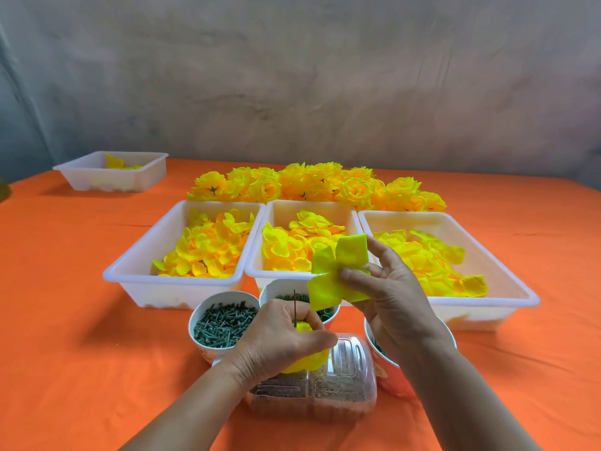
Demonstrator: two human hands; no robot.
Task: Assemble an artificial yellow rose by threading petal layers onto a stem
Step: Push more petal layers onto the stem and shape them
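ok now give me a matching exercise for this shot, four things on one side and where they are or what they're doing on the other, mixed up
1 left hand
2 right hand
3 finished roses
4 lone tray

a far left, apart from the rest
b pinches a petal layer
c piled at the back
d grips the stem

Pairs: 1-d, 2-b, 3-c, 4-a

Small-scale craft assembly bench, piecework style: orange cloth-covered table (65,320), white plastic trays (169,288) of sorted yellow fabric petals (208,249), white bowls (203,351) of green plastic parts (221,327), heap of finished yellow roses (309,187), grey wall (292,76).
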